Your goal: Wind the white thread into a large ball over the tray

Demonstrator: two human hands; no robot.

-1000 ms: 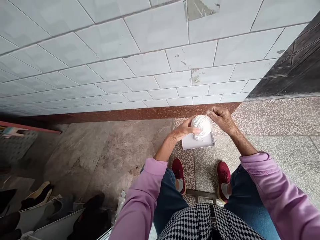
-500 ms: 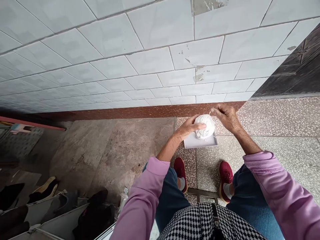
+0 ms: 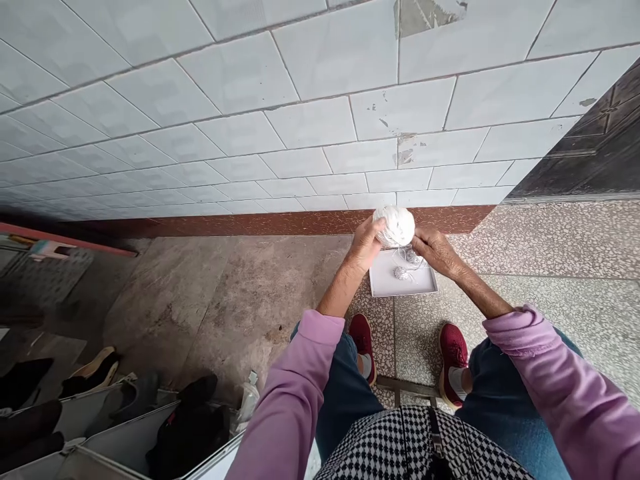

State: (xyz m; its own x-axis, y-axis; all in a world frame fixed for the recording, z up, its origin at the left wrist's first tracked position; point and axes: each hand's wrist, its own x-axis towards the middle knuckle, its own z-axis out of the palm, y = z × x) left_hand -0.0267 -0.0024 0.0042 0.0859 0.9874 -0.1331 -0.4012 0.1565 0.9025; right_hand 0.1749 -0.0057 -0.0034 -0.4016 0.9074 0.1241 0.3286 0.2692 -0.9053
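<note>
My left hand point(image 3: 366, 241) is wrapped round the left side of a ball of white yarn point(image 3: 397, 227) and holds it up near the base of the wall. At the ball's lower right edge, my right hand point(image 3: 436, 251) is closed in a pinch on the white yarn; the fingertips are partly hidden. Below the ball lies a shallow pale tray point(image 3: 384, 283) on the floor. Inside it are a small greyish-white wound ball point(image 3: 401, 273) and another small ball point(image 3: 413, 256) behind it, with thin loose strands around them.
A white tiled wall point(image 3: 310, 127) with a red-brown base strip rises just beyond my hands. My red shoes point(image 3: 454, 353) stand either side of the tray's near end. Shoes in a rack point(image 3: 115, 427) are at lower left. A dark door point(image 3: 595, 147) is at right.
The yarn ball has moved up and left, uncovering the small balls in the tray. My right hand has come down and left to the ball's edge.
</note>
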